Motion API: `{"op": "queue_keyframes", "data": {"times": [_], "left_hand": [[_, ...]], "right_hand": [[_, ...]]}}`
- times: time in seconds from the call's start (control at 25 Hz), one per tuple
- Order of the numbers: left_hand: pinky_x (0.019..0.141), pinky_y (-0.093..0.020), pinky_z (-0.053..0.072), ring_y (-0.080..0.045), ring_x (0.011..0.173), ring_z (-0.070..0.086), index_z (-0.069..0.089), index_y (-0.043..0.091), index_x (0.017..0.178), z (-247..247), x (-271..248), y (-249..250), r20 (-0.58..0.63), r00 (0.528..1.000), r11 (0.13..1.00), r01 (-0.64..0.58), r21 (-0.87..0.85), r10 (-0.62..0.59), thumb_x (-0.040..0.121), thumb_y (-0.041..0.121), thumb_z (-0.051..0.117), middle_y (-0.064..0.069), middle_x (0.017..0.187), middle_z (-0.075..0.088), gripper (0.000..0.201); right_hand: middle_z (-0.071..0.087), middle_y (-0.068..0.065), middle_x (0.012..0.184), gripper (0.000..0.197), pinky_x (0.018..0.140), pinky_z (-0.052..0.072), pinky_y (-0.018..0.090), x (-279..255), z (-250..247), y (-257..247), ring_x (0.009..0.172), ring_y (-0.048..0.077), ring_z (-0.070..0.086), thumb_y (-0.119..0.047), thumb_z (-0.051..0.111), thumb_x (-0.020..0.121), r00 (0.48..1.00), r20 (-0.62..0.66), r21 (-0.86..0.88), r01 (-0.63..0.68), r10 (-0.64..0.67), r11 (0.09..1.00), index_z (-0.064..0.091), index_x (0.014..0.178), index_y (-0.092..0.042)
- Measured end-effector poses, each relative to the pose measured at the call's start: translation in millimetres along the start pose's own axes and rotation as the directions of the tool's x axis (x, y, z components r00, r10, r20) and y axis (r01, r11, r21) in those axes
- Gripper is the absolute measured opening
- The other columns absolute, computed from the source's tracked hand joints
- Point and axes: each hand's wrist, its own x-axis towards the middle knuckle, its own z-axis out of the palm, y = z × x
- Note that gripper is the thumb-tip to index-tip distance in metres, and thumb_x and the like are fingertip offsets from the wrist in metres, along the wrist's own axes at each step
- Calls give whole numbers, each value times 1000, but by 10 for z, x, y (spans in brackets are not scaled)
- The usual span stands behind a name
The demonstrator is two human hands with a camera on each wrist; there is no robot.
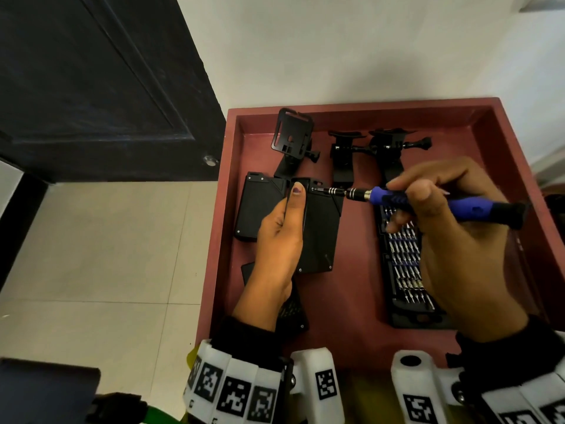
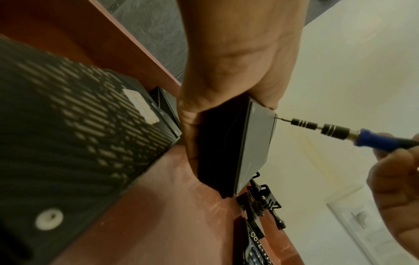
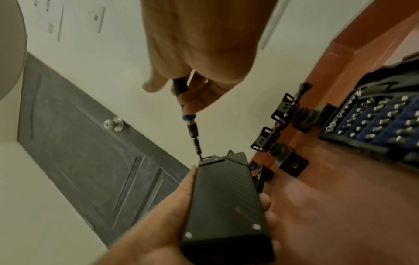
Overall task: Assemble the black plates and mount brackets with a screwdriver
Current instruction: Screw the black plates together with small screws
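Note:
My left hand (image 1: 282, 237) grips a flat black plate (image 1: 321, 231) above the red tray, thumb along its left edge and fingers under it. The same plate (image 3: 224, 197) fills the lower middle of the right wrist view and shows edge-on (image 2: 238, 148) in the left wrist view. My right hand (image 1: 440, 221) holds a blue-and-black screwdriver (image 1: 428, 201) like a pen. Its bit touches a screw at the plate's top corner (image 3: 200, 159). A second black plate (image 1: 260, 206) lies just left. Three black mount brackets (image 1: 382, 148) stand at the tray's far side.
The red wooden tray (image 1: 504, 123) has raised walls all round. An open case of screwdriver bits (image 1: 406, 264) lies under my right hand. Another black perforated plate (image 2: 68, 125) lies under my left wrist. A dark door (image 1: 91, 87) and tiled floor are to the left.

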Motion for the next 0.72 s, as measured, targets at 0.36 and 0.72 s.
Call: {"op": "queue_keyframes", "data": {"times": [0.36,0.72], "left_hand": [[86,-19,50,5,85,62,62,34,76,-7,41,-39,-1,1000,1000,-19,-7,19,84,61,43,16,83,65,33],[85,-22,48,1,90,60,62,34,80,-15,55,-48,24,1000,1000,-19,17,19,88,59,42,12,87,65,33]], "right_hand": [[65,-3,69,23,61,53,25,-3,-46,-2,59,15,66,-18,69,82,996,-54,-149,57,-65,987,46,81,-18],[60,-4,83,18,56,47,21,-39,28,11,55,16,55,-36,67,83,990,-134,-207,6,-35,978,51,88,-31]]}}
